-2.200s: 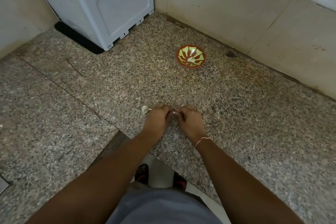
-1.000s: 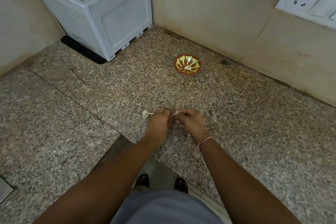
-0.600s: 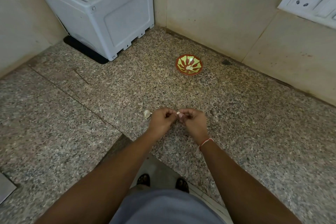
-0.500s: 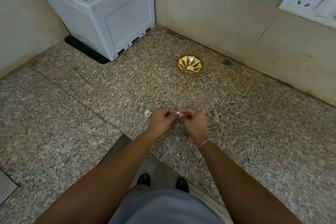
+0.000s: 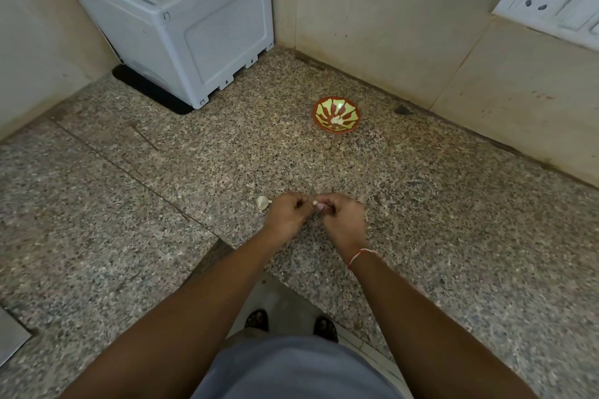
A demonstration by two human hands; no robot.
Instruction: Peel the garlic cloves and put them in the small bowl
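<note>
My left hand (image 5: pixel 287 212) and my right hand (image 5: pixel 342 217) meet over the granite counter, fingertips pinched together on a small pale garlic clove (image 5: pixel 315 203) that is mostly hidden by the fingers. Just left of my left hand another whitish garlic clove (image 5: pixel 263 202) lies on the counter. Farther back stands the small bowl (image 5: pixel 350 128), red-brown with a yellow-green leaf pattern, with a peeled white clove (image 5: pixel 337 120) inside it.
A light grey plastic box (image 5: pixel 181 19) stands in the back left corner. Tiled walls close the back and right, with a white socket panel (image 5: pixel 551 1) at upper right. The counter's front edge (image 5: pixel 227 244) has a notch, with floor and feet below.
Both hands stay pinched on the clove in the same place, fingers shifting slightly. The camera has tilted a little, so the bowl and box sit lower in view.
</note>
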